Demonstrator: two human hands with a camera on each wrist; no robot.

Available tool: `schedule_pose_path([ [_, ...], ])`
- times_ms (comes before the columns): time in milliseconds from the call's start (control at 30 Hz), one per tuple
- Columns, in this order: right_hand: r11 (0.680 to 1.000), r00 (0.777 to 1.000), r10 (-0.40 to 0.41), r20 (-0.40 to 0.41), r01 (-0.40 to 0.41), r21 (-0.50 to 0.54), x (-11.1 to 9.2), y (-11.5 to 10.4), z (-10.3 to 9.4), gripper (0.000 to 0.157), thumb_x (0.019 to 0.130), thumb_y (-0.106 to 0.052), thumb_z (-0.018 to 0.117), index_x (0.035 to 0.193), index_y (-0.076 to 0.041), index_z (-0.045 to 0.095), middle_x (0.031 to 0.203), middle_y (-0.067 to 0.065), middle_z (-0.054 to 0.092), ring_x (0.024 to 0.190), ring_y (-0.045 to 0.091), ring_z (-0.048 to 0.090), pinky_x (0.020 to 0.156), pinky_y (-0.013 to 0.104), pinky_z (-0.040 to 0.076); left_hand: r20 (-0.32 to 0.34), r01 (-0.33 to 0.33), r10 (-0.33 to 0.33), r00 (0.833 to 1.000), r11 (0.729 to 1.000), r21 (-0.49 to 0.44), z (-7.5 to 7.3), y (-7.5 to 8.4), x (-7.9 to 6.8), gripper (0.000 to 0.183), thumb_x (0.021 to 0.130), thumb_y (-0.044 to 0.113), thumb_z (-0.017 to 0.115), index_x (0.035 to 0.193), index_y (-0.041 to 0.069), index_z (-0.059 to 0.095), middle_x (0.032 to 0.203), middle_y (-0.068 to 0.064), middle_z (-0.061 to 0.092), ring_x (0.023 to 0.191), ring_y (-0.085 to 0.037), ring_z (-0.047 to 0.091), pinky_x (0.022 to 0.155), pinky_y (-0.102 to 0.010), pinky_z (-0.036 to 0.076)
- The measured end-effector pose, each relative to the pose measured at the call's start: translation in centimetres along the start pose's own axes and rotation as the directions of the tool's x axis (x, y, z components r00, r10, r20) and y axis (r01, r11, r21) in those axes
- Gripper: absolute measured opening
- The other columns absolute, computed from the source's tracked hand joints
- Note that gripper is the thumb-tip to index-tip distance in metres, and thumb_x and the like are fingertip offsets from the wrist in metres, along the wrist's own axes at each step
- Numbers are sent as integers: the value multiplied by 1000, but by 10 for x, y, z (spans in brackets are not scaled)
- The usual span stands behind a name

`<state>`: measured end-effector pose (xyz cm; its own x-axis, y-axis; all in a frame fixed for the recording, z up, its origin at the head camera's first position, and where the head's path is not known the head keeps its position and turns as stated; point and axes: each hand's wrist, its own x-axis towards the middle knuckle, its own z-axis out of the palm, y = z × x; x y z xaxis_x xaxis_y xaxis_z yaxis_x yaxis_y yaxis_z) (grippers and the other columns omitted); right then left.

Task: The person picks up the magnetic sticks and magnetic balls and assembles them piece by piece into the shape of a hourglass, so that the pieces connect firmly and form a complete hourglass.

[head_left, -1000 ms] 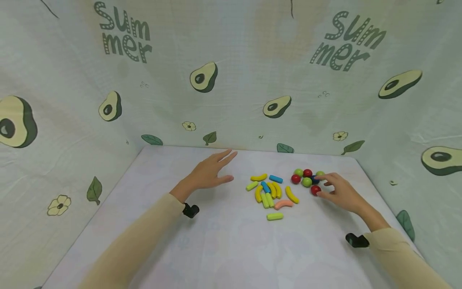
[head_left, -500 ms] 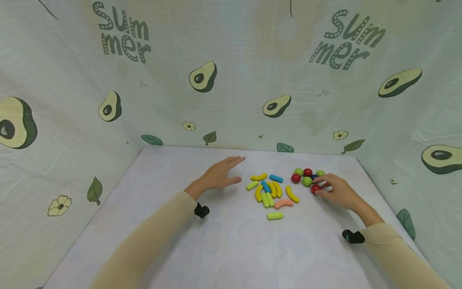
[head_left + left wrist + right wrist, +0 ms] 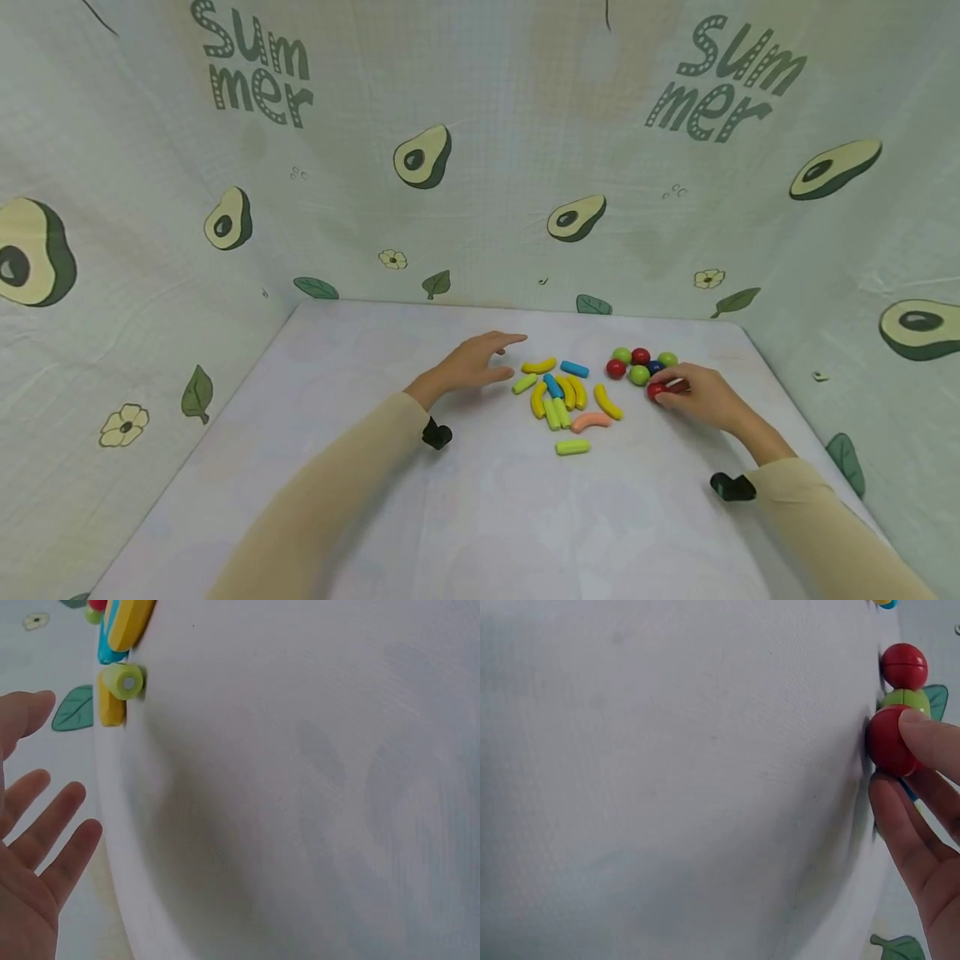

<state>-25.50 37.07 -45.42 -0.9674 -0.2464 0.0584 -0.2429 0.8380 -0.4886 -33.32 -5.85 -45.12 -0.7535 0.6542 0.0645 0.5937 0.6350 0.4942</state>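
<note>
My right hand (image 3: 708, 397) is at the near right side of a cluster of small balls. Its thumb and fingers pinch a red ball (image 3: 889, 741), which appears to be on or just above the table. Green balls such as this one (image 3: 639, 376), a dark blue ball (image 3: 655, 367) and other red balls lie just beyond. My left hand (image 3: 470, 362) hovers left of the banana-shaped pieces with its fingers extended and holds nothing. Nearest to it are a light green cylinder (image 3: 524, 384) and a yellow toy banana (image 3: 538, 367).
More yellow bananas (image 3: 607, 402), blue cylinders (image 3: 575, 369), light green cylinders (image 3: 573, 447) and a pink curved piece (image 3: 591, 422) lie mid-table. A printed cloth (image 3: 495, 167) with avocados stands behind and at both sides of the white table (image 3: 480, 517).
My left hand has moved rightward, closer to the yellow and green pieces. My right thumb and fingers have come together on the near red ball.
</note>
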Motion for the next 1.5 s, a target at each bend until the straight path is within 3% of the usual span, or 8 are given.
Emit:
schedule_pose_path([
  [300,999,999,46,25,-47,26,4,3,-2,29,96,-17,81,123,-6,76,119,18,72,102,32,69,87,49,63,8,2,-2,1000,999,-48,5,5,7,54,106,24,67,158,23,51,156,-1,56,129,-22,63,110,-40,52],
  [567,999,999,34,27,-35,30,6,3,-2,29,95,-16,81,121,-4,76,116,17,73,101,32,70,87,50,63,-1,-13,13,1000,998,-55,12,2,20,41,106,14,66,146,20,65,144,-1,65,124,-19,65,107,-37,53],
  [833,999,999,39,25,-39,34,6,2,-2,28,94,-15,82,119,-4,76,117,16,73,102,32,69,89,51,63,29,-18,19,999,999,-43,20,8,36,42,104,12,70,144,24,67,140,2,67,124,-17,63,105,-33,53],
  [1133,997,998,53,29,-55,47,4,-1,-5,27,94,-16,83,117,-4,76,116,16,73,102,34,69,88,50,63,53,-51,51,997,999,1,24,15,45,37,104,8,69,139,18,71,134,4,71,118,-14,64,105,-28,52],
  [1500,997,998,65,27,-66,46,1,2,-4,26,94,-16,83,117,-4,76,117,17,72,102,34,68,87,49,63,16,-1,1,1000,1000,21,27,21,47,34,103,10,71,137,15,73,126,-2,72,114,-17,65,102,-30,53],
])
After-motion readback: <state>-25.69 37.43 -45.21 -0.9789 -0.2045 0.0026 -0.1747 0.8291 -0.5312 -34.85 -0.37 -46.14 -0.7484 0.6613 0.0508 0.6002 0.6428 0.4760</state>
